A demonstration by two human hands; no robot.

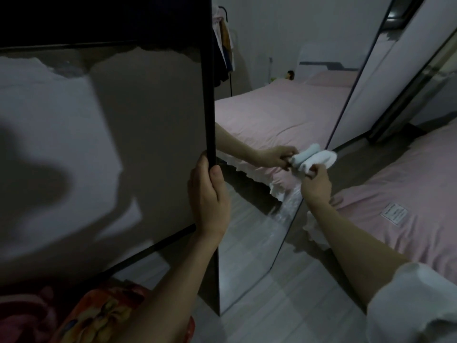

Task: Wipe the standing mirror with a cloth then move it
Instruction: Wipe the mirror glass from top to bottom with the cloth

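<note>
While left hand [207, 194] clamps dark mirror frame [209, 100], right hand [315, 185] pinches bunched white cloth [319, 160], seemingly against glass

A dim, underexposed room, seen through a wide-angle lens that bows straight lines near the edges. Weak, cool light falls on the far wall [267, 33] and pink bed [272, 115]; the top left corner is almost black. Broad, soft-edged shadows lie across the brown panel [138, 144] at left. A pale sheen streaks the mirror [252, 233] glass and the near floor [296, 305]. The white cloth [314, 158] is the brightest patch. Detail is soft and noisy throughout.
</note>
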